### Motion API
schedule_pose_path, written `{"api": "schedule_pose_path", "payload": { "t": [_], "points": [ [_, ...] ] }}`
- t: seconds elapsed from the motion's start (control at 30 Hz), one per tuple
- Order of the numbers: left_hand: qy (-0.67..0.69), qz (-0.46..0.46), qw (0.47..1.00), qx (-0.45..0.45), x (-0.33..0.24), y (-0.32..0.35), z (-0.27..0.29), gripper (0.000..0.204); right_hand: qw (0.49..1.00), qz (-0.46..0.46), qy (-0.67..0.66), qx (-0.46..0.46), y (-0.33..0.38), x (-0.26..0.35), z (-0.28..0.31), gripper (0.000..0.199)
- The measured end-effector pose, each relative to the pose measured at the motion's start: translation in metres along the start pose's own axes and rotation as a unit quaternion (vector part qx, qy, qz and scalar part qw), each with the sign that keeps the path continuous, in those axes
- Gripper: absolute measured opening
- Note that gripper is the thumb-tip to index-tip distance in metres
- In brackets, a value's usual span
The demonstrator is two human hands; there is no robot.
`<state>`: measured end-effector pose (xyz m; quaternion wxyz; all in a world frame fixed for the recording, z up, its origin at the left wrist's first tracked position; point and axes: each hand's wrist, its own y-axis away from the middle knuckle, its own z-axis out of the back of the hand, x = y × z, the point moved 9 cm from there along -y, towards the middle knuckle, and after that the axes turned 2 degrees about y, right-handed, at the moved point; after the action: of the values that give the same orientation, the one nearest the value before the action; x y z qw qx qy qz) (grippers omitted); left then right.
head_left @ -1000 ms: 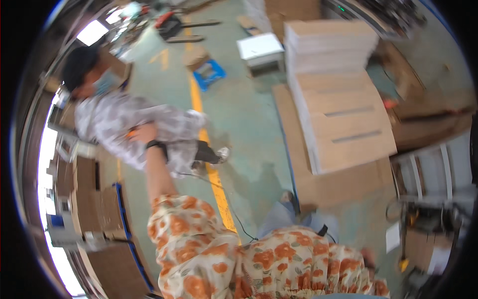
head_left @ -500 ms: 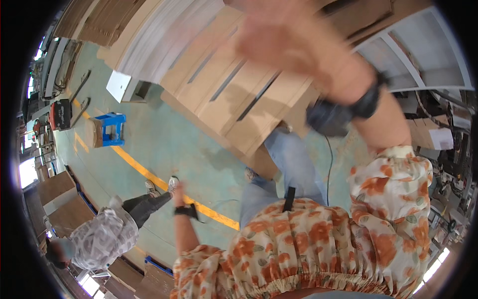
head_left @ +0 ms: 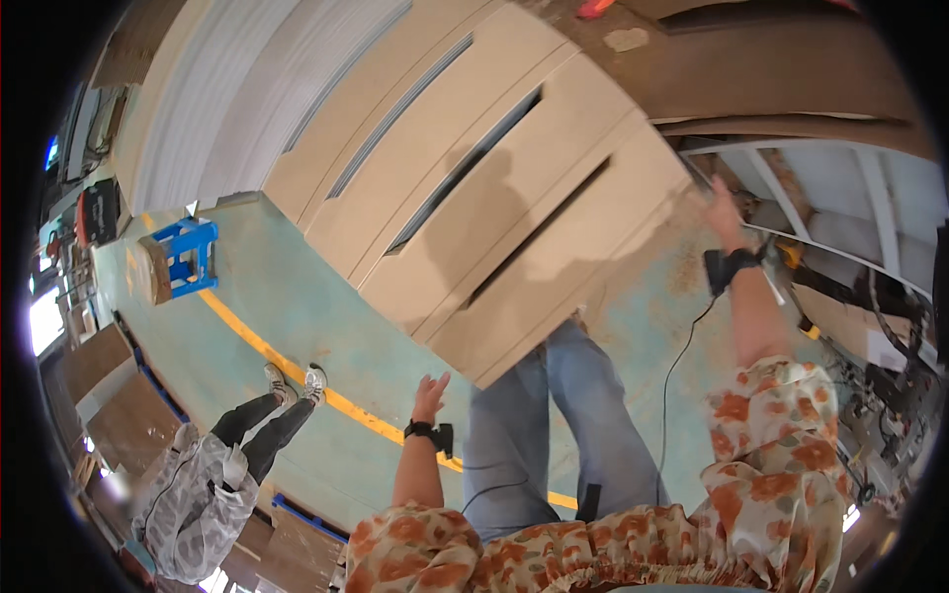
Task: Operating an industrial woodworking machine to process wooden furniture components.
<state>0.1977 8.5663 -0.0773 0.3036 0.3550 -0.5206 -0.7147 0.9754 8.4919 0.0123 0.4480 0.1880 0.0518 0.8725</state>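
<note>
A large sheet of brown cardboard with long slots lies tilted across the upper middle, its near corner over my legs. My left hand is just off that near corner, fingers spread, holding nothing. At the sheet's right corner is my right hand, small and slightly blurred, its fingers looking apart. Whether it touches the cardboard edge I cannot tell. Each wrist wears a black strap with a small dark box.
Pale stacked sheets stand at the upper left. A blue stool is on the green floor, beside a yellow line. A person stands at lower left. White-framed panels lie at right, and a black cable hangs near my right leg.
My right hand has swung down from above the cardboard to its right corner. My left hand has come up toward the near corner. The view has shifted, showing more of the slotted sheet.
</note>
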Motion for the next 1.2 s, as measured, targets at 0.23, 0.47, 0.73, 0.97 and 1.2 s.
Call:
{"api": "schedule_pose_path", "payload": {
  "t": [0.23,0.47,0.73,0.97,1.2],
  "points": [
    [0.291,-0.122,0.935,0.161,-0.099,-0.005,-0.12,0.058,0.969,-0.019,-0.099,0.224,-0.102,-0.12,-0.003,0.065],
    [0.496,-0.035,0.859,0.121,-0.049,0.016,-0.064,0.065,0.903,-0.04,-0.277,0.327,-0.069,0.038,-0.103,0.077],
    [0.398,-0.025,0.909,0.116,-0.035,-0.031,-0.012,0.068,0.903,-0.137,-0.233,0.334,0.031,-0.036,-0.11,0.071],
    [0.394,-0.045,0.898,0.189,-0.028,-0.048,-0.002,0.068,0.803,-0.29,-0.438,0.281,0.088,-0.041,-0.126,0.069],
    [0.424,-0.025,0.897,0.126,0.039,0.028,-0.017,0.065,0.72,-0.219,-0.546,0.368,0.168,-0.028,-0.088,0.058]
  ]
}}
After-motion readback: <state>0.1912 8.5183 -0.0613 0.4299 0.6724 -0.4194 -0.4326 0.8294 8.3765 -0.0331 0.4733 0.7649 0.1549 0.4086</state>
